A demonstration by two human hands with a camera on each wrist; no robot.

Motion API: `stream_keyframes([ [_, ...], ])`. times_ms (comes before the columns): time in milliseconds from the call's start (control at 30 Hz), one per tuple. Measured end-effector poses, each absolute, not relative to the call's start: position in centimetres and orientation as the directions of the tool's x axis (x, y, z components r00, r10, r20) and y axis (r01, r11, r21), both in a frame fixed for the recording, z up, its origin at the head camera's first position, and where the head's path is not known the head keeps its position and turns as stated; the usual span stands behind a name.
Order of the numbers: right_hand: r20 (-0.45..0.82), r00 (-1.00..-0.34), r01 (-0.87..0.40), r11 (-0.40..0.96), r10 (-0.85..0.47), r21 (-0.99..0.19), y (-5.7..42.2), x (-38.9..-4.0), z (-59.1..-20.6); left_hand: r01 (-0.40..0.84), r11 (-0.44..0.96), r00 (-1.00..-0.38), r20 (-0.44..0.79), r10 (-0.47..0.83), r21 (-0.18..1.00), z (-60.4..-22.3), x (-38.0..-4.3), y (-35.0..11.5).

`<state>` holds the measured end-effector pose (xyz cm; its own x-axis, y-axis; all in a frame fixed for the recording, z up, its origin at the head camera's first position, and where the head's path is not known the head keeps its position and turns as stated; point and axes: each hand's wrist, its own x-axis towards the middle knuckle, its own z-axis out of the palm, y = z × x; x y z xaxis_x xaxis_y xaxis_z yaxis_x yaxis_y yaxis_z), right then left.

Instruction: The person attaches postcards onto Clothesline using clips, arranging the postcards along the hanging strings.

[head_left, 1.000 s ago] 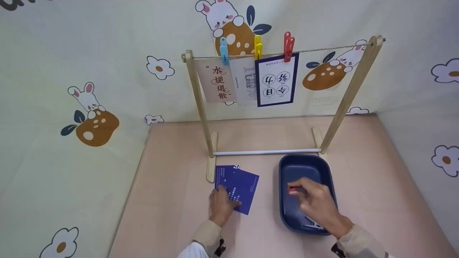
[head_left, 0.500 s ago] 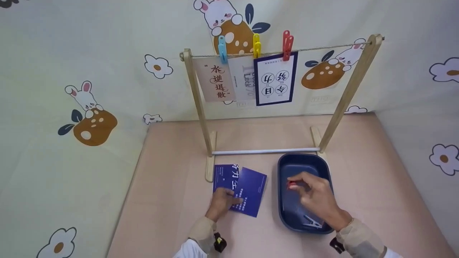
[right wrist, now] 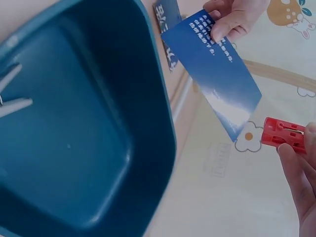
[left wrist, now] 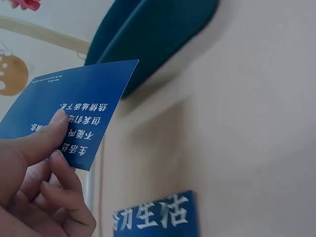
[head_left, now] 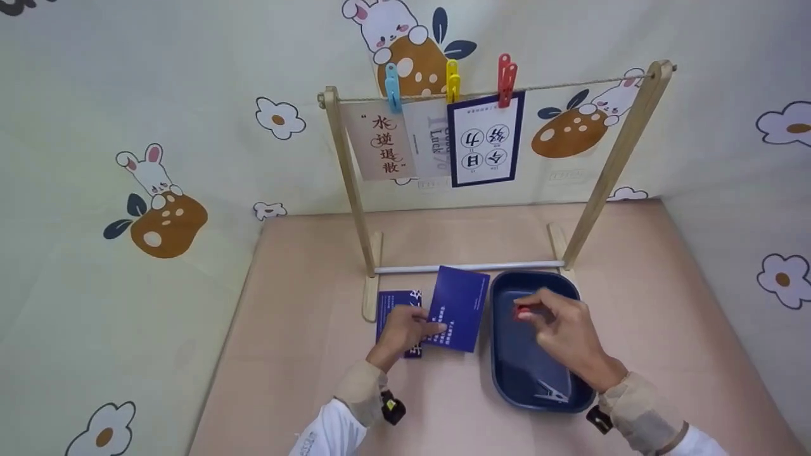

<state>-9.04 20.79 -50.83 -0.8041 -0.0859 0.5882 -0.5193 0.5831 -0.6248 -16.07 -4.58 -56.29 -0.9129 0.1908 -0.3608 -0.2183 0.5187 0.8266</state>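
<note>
My left hand (head_left: 400, 332) pinches a blue card (head_left: 461, 301) with white lettering between thumb and fingers. The left wrist view shows the card lifted off the table, its thumb across the print. A second blue card (head_left: 388, 305) lies flat on the table, partly behind that hand. Over the dark blue bin (head_left: 497, 361), my right hand (head_left: 573, 339) pinches a red clothespin (right wrist: 282, 134) by one end, and the clothespin's other end points toward the held card. A gap separates the clothespin from the card.
A wooden stand (head_left: 606, 171) carries a string with three hanging cards, held by a blue clip (head_left: 393, 88), a yellow clip (head_left: 452, 82) and a red clip (head_left: 506, 82). A white clothespin (head_left: 551, 394) lies in the bin. Patterned fabric walls (head_left: 304, 171) surround the table.
My left hand has slid the top blue card off the other one, then raised it forward and to the right. My right hand, still with the red clothespin, has risen slightly.
</note>
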Motion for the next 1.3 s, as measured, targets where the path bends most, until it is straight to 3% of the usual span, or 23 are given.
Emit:
stream_keyframes([
  [400,0.57,-0.819,-0.488,0.608,-0.069,-0.627,22.3,-11.9,-45.8,-0.189,0.467,-0.942,-0.293,0.161,0.864,-51.6,-17.2,-1.7],
  [733,0.52,-0.853,-0.388,0.714,-0.039,-0.583,24.8,-14.7,-39.4,-0.033,0.434,-0.971,-0.132,0.199,0.9,-46.4,-18.9,1.5],
  [933,0.405,-0.914,-0.291,0.71,-0.009,-0.641,25.6,-15.7,-35.8,0.029,0.408,-0.978,-0.059,0.202,0.913,-44.2,-19.7,3.3],
  [1300,0.457,-0.89,-0.309,0.739,-0.002,-0.599,26.3,-17.8,-29.8,0.022,0.369,-0.989,-0.035,0.146,0.929,-40.5,-21.3,5.8],
])
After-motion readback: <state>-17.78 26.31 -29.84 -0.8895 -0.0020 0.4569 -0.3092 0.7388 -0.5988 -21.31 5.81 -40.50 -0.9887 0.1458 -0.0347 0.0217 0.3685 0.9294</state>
